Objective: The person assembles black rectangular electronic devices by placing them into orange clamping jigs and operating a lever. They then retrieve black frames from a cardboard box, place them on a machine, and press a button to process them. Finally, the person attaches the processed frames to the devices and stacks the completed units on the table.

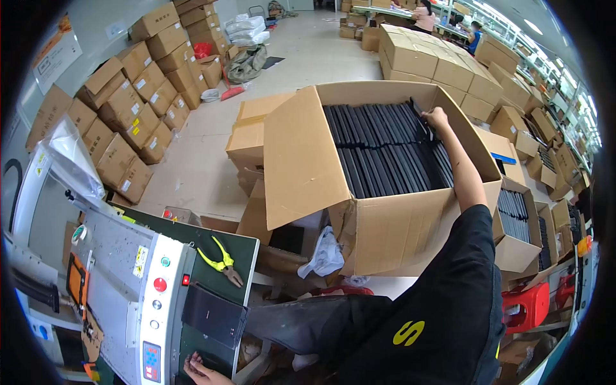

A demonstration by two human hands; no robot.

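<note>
Head camera: a person reached with the right hand (436, 119) into a large open carton (410, 224) at 2 o'clock. Two rows of thin black pieces (385, 170) stood on edge inside it, packed closely side by side. The right hand was at the carton's 1 o'clock corner, its grip mostly closed, fingers curled down at the end of the far row beside a tilted piece. Whether the fingers were pinched on that piece, I cannot tell.

The left hand (204, 371) lay at 7 o'clock, partly cut off by the lower edge. Its grip was loosely open, fingers slightly bent, with nothing visible in it. Just above it, a flat black piece (213, 314) rested on a green tabletop (242, 256). Beyond that piece lay pliers (224, 264) with yellow-green handles, jaws toward 4 o'clock. At 8 o'clock stood a pale machine (157, 282) with a white button panel.

Stacked cartons (119, 109) stood at 10 o'clock, a smaller carton (513, 247) of upright grey pieces at 3 o'clock, and a red stool (526, 305) at 4 o'clock.
</note>
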